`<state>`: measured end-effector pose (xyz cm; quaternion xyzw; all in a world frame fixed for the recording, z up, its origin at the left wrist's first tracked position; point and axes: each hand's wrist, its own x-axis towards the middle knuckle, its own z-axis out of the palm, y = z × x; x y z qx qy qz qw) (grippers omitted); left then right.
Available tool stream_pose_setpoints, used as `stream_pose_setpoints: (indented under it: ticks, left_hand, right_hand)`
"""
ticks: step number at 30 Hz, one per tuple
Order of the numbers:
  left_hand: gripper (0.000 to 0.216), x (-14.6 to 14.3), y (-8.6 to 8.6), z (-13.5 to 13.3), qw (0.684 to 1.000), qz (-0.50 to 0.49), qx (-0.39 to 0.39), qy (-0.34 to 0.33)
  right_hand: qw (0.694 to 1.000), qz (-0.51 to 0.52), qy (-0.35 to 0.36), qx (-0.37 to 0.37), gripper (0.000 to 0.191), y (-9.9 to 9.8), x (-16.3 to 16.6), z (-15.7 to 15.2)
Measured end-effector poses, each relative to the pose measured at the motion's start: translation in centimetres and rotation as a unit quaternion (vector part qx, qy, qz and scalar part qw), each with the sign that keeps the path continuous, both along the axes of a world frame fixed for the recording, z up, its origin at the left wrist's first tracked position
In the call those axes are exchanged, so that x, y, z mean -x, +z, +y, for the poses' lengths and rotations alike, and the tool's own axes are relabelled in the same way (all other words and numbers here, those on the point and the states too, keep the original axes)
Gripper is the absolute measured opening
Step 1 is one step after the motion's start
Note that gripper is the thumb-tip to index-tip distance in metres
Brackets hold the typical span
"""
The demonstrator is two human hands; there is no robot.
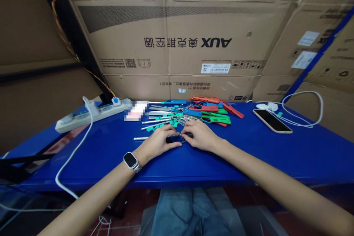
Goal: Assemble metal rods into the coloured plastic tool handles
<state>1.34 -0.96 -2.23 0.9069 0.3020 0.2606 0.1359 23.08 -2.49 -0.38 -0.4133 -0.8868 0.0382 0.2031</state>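
My left hand (pixel 158 141) is curled around a blue stick lighter (pixel 174 139), which lies level just above or on the table. Its metal tube (pixel 140 138) sticks out to the left from under that hand. My right hand (pixel 201 135) pinches the lighter's other end, with the fingertips of both hands close together. Fingers cover much of the handle. Just beyond my hands lies a pile of stick lighters, with red handles (pixel 204 108), green handles (pixel 216 119) and blue handles (pixel 193 112). Small teal pieces (pixel 151 128) are scattered among the metal tubes.
On the blue table (pixel 249 162), a phone (pixel 272 121) and white cable (pixel 301 123) lie right. A power strip (pixel 90 117) with plugs stands left, its cord (pixel 73 155) running over the front edge. Cardboard (pixel 177 22) walls the back. A blurred patch (pixel 136 110) lies beside the pile.
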Motion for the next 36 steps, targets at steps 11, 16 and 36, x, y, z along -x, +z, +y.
stream_pose_setpoints:
  ticks: [11, 16, 36]
  left_hand:
    - [0.030, 0.1, 0.0, -0.4, 0.999, 0.013, -0.017, 0.031]
    - [0.042, 0.3, -0.4, 0.0, 0.999, -0.004, 0.008, 0.052]
    - [0.035, 0.1, -0.4, 0.0, 0.995, -0.043, 0.070, 0.061]
  right_hand:
    - [1.000, -0.009, 0.026, -0.011, 0.013, 0.1, -0.5, 0.1]
    - [0.999, 0.023, 0.001, 0.044, 0.013, 0.1, -0.5, 0.4]
    - [0.992, 0.062, -0.040, 0.101, 0.010, 0.4, 0.4, 0.8]
